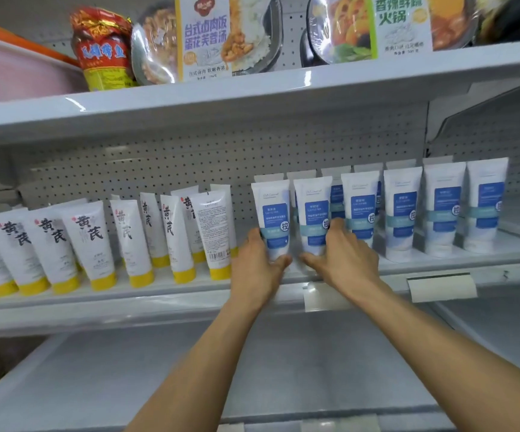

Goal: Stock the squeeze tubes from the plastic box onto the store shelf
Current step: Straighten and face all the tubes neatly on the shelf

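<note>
Head view: the left hand (257, 263) curls round the first blue squeeze tube (271, 213), and the right hand (342, 251) curls round the second blue squeeze tube (312, 213). Both stand on the shelf (158, 289).

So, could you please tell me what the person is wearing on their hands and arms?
Nothing worn is visible. The left hand and right hand are bare, with no gloves, rings or watch. The left forearm and right forearm are uncovered down to the edge of the picture, so no sleeve shows.
</note>
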A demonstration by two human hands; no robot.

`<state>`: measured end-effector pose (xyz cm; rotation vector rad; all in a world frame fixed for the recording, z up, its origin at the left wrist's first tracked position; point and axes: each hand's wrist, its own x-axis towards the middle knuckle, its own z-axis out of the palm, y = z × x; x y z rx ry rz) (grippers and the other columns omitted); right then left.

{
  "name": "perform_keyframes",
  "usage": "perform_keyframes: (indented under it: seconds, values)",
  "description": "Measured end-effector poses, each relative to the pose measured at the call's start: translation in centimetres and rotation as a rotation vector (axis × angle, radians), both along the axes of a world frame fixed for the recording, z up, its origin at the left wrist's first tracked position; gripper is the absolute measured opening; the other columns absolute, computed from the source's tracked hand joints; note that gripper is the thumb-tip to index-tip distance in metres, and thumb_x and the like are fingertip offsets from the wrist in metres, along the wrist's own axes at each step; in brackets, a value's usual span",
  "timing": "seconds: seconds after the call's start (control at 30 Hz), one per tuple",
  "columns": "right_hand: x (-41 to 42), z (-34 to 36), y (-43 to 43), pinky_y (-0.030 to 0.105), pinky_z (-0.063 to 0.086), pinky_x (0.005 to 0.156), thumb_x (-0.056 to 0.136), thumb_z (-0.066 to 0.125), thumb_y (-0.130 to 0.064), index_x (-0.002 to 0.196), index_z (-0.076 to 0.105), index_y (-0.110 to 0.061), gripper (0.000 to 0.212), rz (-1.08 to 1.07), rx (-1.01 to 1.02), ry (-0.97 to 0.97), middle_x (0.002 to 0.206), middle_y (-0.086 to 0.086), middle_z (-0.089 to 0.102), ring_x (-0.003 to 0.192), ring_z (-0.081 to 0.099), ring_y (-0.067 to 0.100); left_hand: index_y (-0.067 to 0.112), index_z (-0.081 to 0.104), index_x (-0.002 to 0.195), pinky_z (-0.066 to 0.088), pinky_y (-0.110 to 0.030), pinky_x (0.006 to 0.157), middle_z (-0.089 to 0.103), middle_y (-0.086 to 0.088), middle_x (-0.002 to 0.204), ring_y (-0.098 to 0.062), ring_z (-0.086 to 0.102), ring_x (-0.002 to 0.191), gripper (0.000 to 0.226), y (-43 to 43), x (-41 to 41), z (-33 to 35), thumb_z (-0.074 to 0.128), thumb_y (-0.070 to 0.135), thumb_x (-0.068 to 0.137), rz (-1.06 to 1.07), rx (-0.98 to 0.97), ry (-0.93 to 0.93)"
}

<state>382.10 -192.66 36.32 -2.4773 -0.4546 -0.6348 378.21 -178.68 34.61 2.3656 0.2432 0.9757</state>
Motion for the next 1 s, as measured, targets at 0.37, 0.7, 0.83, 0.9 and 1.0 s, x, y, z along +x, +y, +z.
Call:
perform_keyframes:
  seconds: [0.37,0.7,0.83,0.9,1.0]
  values:
    - [-0.43,0.33,-0.37,0.036,0.047,0.077,0.081,0.066,-0.053,0.121,0.037,-0.010,0.065,-0.011,-0.022,-0.015,0.118,0.009,0.060,0.105,0.062,0.029,0.014,0.045,0.122,0.050,-0.034,0.086,0.062,-0.005,0.121,-0.023,0.061,0.105,0.055,-0.26,0.46,-0.11,0.075,0.032,0.078,0.009,0.024,-0.003]
    - [-0.11,0.18,-0.47,0.037,0.048,0.078,0.082,0.064,-0.052,0.125,0.034,-0.008,0.068,0.022,-0.036,-0.037,0.119,0.009,0.059,0.106,0.061,0.029,0.014,0.045,0.123,0.049,-0.032,0.085,0.062,-0.004,0.122,-0.022,0.061,0.106,0.056,-0.46,0.25,-0.11,0.074,0.031,0.078,0.021,0.011,-0.007]
    - [0.08,0.20,-0.47,0.039,0.049,0.079,0.082,0.064,-0.053,0.125,0.035,-0.008,0.069,0.029,-0.033,-0.032,0.119,0.009,0.059,0.105,0.061,0.029,0.013,0.045,0.122,0.049,-0.033,0.083,0.063,-0.004,0.120,-0.023,0.062,0.105,0.056,-0.52,0.13,-0.14,0.074,0.032,0.078,0.036,0.023,-0.003]
    - [0.02,0.27,-0.49,0.038,0.049,0.080,0.082,0.065,-0.052,0.125,0.036,-0.008,0.068,0.031,-0.036,-0.020,0.120,0.009,0.058,0.107,0.061,0.029,0.013,0.045,0.121,0.049,-0.033,0.083,0.063,-0.005,0.119,-0.023,0.062,0.104,0.055,-0.51,0.06,-0.13,0.074,0.032,0.078,0.031,0.018,0.001]
    - [-0.03,0.27,-0.50,0.039,0.049,0.080,0.080,0.067,-0.051,0.121,0.037,-0.009,0.066,0.037,-0.026,0.000,0.120,0.009,0.058,0.107,0.060,0.030,0.012,0.045,0.119,0.049,-0.032,0.081,0.063,-0.006,0.117,-0.024,0.062,0.101,0.054,-0.51,0.01,-0.10,0.074,0.031,0.078,0.022,0.016,0.007]
